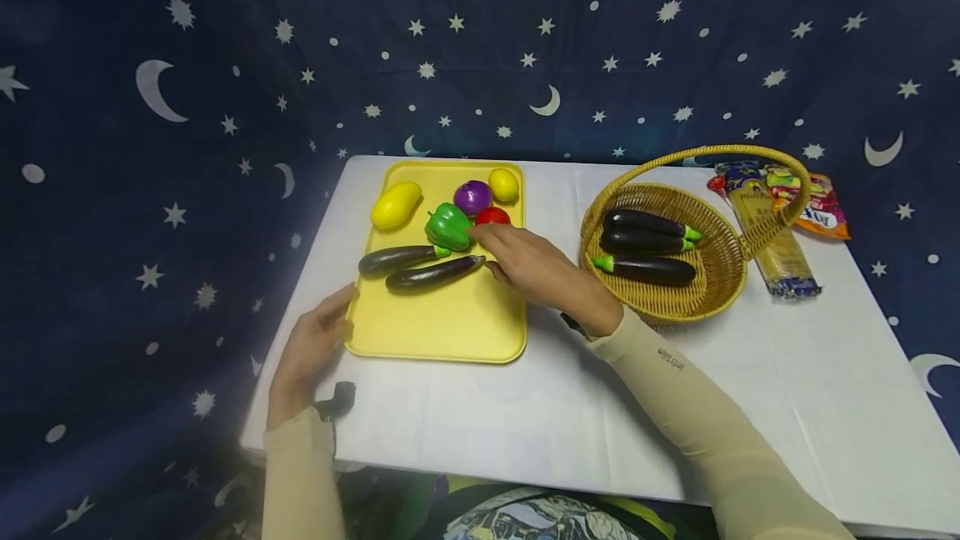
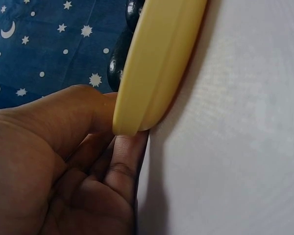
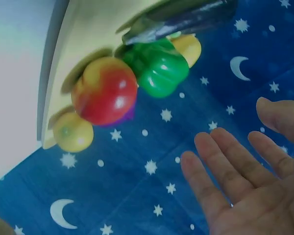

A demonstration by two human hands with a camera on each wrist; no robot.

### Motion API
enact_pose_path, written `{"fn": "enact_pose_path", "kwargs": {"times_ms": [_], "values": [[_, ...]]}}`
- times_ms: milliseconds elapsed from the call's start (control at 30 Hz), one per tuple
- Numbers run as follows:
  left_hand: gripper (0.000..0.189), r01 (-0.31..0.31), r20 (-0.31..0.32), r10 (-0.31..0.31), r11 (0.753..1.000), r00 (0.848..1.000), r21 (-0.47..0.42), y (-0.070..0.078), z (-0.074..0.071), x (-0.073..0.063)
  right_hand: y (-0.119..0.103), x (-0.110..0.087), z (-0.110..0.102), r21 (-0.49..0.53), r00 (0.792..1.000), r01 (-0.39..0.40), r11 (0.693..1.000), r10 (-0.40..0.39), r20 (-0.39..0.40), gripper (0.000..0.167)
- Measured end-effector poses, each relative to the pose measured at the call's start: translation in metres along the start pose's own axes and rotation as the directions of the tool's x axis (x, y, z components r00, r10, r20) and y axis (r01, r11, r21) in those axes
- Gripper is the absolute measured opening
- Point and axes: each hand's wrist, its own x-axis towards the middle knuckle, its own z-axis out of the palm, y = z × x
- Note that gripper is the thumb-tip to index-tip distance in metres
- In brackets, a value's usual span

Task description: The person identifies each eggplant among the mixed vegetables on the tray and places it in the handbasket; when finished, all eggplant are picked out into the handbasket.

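Observation:
My left hand [image 1: 309, 348] holds the left rim of a yellow tray [image 1: 435, 327], thumb at the rim's upper side and fingers at its underside in the left wrist view. Over the tray's right side reaches my right hand [image 1: 536, 265]; its fingers are spread and hold nothing in the right wrist view. Nearest to it are a dark eggplant [image 1: 435, 275], a green bell pepper [image 1: 448, 227] and a red-and-yellow round fruit [image 3: 105, 90], partly hidden by that hand in the head view. Another eggplant [image 1: 397, 259], a yellow mango [image 1: 396, 206], a purple onion [image 1: 472, 197] and a lemon [image 1: 503, 185] also lie on the tray.
Right of the tray stands a wicker basket [image 1: 708, 315] with a tall handle, holding three eggplants [image 1: 651, 270]. Beyond it lie a pasta packet [image 1: 776, 248] and a colourful snack bag [image 1: 825, 211]. A white cloth [image 1: 450, 415] covers the table; a starry curtain hangs behind.

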Motion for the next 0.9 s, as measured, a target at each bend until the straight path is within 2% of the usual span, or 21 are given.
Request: {"fn": "enact_pose_path", "kwargs": {"times_ms": [367, 600, 800, 900], "values": [[0.066, -0.032, -0.001, 0.032, 0.999, 0.999, -0.042, -0.003, 0.0, -0.002, 0.009, 0.027, 0.028, -0.009, 0.995, -0.022, 1.0, 0.023, 0.093, 0.051], [0.064, -0.058, -0.004, 0.058, 0.998, 0.998, -0.01, -0.003, -0.001, -0.001, 0.013, 0.033, 0.039, 0.011, 0.986, -0.049, 0.999, 0.046, 0.16, 0.051], [0.064, -0.034, 0.003, 0.034, 0.999, 0.999, 0.011, -0.002, -0.001, 0.001, 0.014, 0.04, 0.046, 0.056, 0.977, -0.068, 0.996, 0.055, 0.207, 0.053], [0.065, -0.041, 0.003, 0.041, 0.999, 0.999, 0.018, -0.001, -0.001, 0.001, 0.013, 0.044, 0.049, 0.059, 0.973, -0.068, 0.996, 0.053, 0.226, 0.054]]}}
